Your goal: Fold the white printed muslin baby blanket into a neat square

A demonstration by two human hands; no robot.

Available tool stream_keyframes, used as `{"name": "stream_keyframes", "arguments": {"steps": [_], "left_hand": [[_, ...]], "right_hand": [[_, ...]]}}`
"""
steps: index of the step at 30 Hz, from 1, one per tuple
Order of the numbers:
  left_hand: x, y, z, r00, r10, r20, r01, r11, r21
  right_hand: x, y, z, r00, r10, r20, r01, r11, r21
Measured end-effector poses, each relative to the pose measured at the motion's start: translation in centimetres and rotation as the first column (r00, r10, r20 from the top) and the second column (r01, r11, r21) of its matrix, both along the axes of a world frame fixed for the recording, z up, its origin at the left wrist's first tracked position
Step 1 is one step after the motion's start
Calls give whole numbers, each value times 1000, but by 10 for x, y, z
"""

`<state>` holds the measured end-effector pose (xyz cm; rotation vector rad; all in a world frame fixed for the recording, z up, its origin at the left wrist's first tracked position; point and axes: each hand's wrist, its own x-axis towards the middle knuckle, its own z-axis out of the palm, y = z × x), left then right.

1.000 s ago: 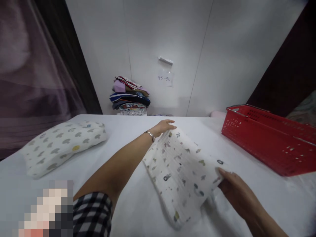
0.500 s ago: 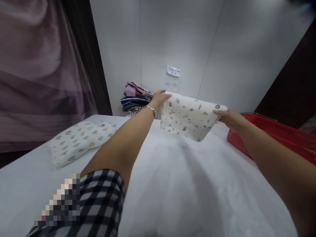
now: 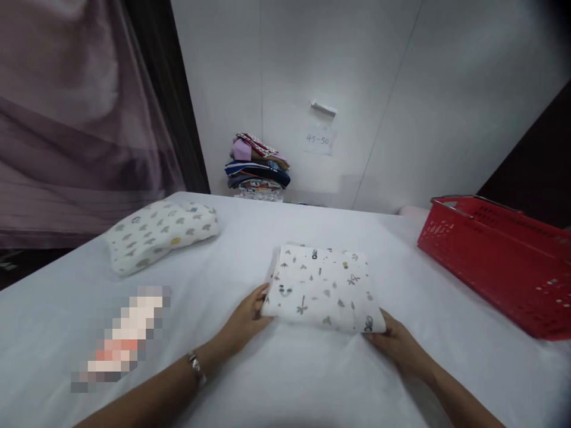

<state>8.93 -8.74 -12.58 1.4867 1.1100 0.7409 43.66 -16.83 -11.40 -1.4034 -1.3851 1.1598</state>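
Note:
A folded white cloth (image 3: 328, 288) with small grey leaf and shape prints lies nearly flat over the white-covered table (image 3: 285, 380). My left hand (image 3: 252, 312) grips its near left corner, thumb in front and fingers at the edge. At the near right corner my right hand (image 3: 395, 339) pinches the cloth, with some fingertips hidden beneath it. A silver bracelet (image 3: 197, 367) is on my left wrist. To the left lies a white pillow-like piece (image 3: 163, 232) with grey rounded prints and one yellow spot.
A red plastic basket (image 3: 499, 261) with a metal handle stands on the right. Behind the table's far edge is a stack of folded clothes (image 3: 257, 169) against the wall. A paper marked 45-50 (image 3: 319, 139) hangs there. A pixelated patch hides something at the left front.
Both hands have brought the folded cloth from raised near the far edge down toward me onto the table. The cloth now lies flatter, and the view has shifted.

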Motion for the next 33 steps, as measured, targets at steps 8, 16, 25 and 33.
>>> {"name": "stream_keyframes", "arguments": {"steps": [8, 16, 25, 33], "left_hand": [[8, -8, 9, 994, 91, -60, -89, 996, 24], [18, -16, 10, 979, 186, -89, -168, 970, 175], [4, 9, 9, 968, 169, -186, -179, 983, -39], [28, 64, 19, 967, 170, -187, -200, 968, -154]], "right_hand": [[-3, 0, 24, 998, -48, -43, 35, 964, -263], [-11, -9, 10, 971, -225, 79, 232, 967, -107], [1, -8, 19, 966, -210, 149, 245, 930, -275], [23, 71, 12, 908, -354, 224, 406, 874, -266]]}}
